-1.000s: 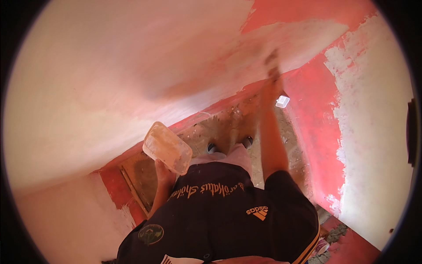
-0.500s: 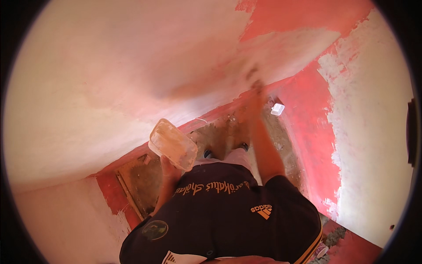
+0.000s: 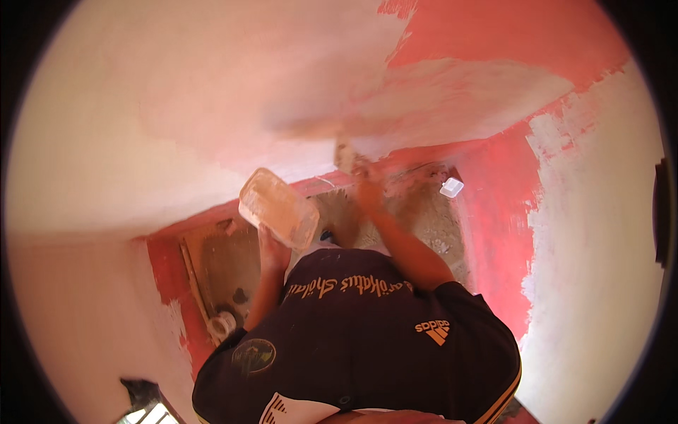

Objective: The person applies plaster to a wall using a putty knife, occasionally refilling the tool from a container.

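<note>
My left hand (image 3: 270, 246) grips a rectangular plastic tub (image 3: 280, 206) from below, tilted so that its pale, smeared inside shows. To its right, my right hand (image 3: 363, 177) is closed around a paintbrush (image 3: 345, 154), whose outline is smeared by motion. The brush is close to the large wall (image 3: 176, 127) in front of me; whether it touches, I cannot tell. Whitish coating covers much of that wall, with a red area (image 3: 480, 35) at the upper right and a red strip along its foot.
A small white container (image 3: 451, 187) sits on the dirty floor (image 3: 431, 222) by the right corner. The right wall (image 3: 593, 233) is part red, part whitish, with a ragged border. At the left, a long thin stick (image 3: 193, 279) lies near a round pale object (image 3: 222, 325).
My right hand has moved left and nearer to me with the brush, closer to the tub. The left hand holds the tub in nearly the same place. The view has shifted slightly.
</note>
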{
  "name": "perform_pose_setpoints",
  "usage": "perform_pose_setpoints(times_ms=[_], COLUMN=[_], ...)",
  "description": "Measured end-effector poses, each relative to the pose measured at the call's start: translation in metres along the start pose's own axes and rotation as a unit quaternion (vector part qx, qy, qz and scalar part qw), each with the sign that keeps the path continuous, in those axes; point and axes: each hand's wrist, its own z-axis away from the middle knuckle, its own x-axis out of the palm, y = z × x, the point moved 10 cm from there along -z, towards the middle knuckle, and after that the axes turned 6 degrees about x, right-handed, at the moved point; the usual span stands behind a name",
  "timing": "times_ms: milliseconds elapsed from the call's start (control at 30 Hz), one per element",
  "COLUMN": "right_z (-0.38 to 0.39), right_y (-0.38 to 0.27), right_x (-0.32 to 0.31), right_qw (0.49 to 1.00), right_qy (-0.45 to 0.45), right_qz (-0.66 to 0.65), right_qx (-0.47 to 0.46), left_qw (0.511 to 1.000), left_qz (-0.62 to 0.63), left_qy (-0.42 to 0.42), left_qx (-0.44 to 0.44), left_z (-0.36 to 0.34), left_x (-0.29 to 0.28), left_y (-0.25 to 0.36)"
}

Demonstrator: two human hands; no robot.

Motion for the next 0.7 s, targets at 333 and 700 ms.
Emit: perform_pose_setpoints(times_ms=[333,700], right_z=[0.007,-0.012], right_y=[-0.037,-0.144], right_x=[-0.223,-0.275], right_qw=[0.963,0.977], right_qy=[-0.053,-0.127], right_qz=[-0.242,-0.160], right_qx=[0.106,-0.053], left_qw=[0.989,0.982], left_qz=[0.134,0.108], left_qy=[-0.057,-0.155], left_qx=[0.030,-0.015], left_z=[0.017,0.005], left_x=[0.133,0.272], left_y=[-0.032,-0.119])
